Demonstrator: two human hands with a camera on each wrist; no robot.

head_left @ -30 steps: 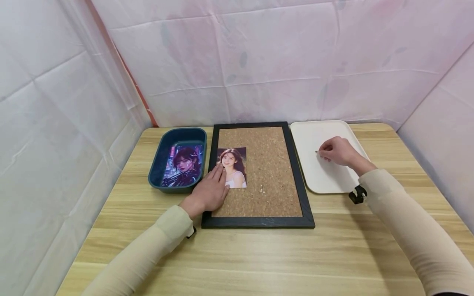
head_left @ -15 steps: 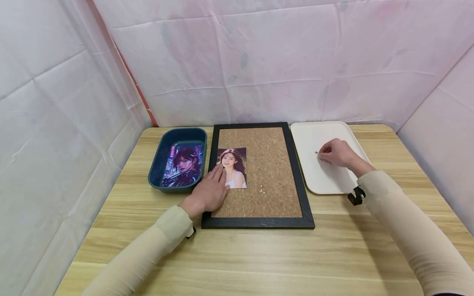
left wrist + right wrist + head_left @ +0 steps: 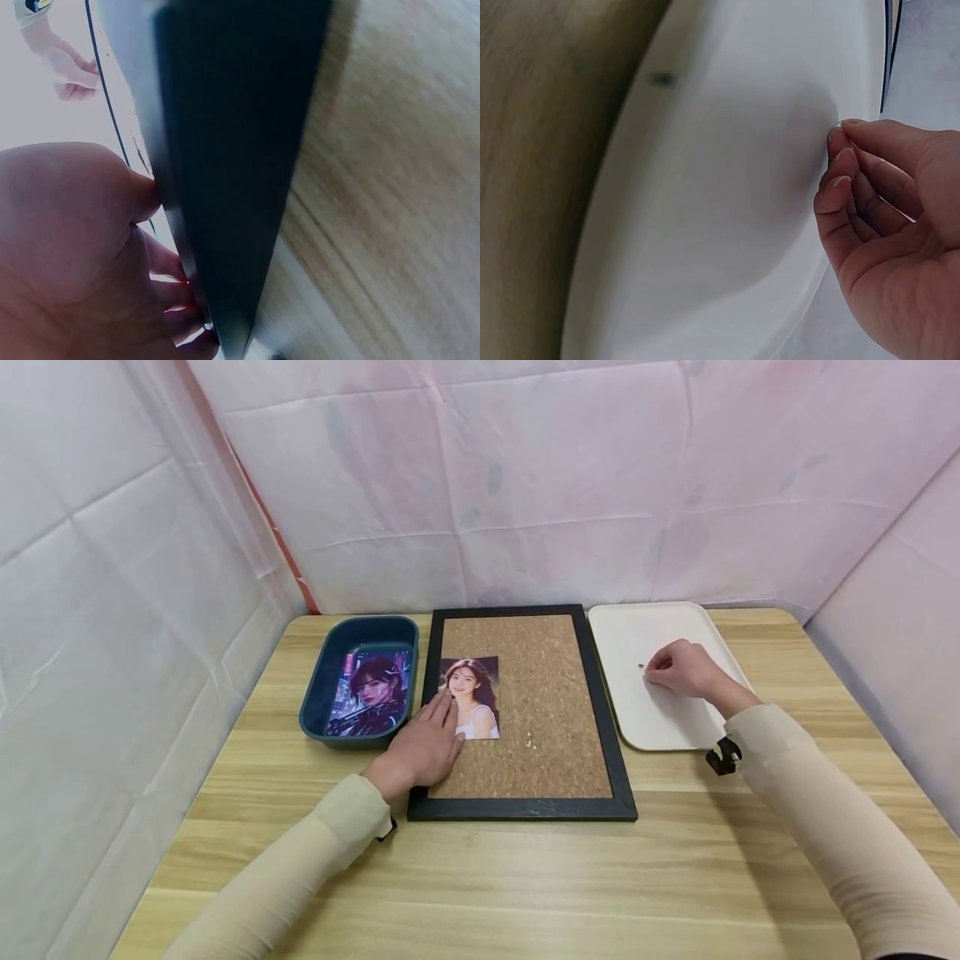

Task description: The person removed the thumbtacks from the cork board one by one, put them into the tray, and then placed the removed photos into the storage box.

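Comparing with the earlier head views shows no change: the left hand (image 3: 423,745) still presses flat on the photo (image 3: 472,697) on the cork board (image 3: 547,752), while the right hand (image 3: 678,668) still pinches a small pin (image 3: 641,667) over the white tray (image 3: 645,718).

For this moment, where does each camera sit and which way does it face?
Head: above, looking forward and down at the cork board, both sleeved arms showing.
Left wrist: under the left hand, along the board's black frame.
Right wrist: beside the right hand, facing the white tray.
Head and right wrist views share that tray.
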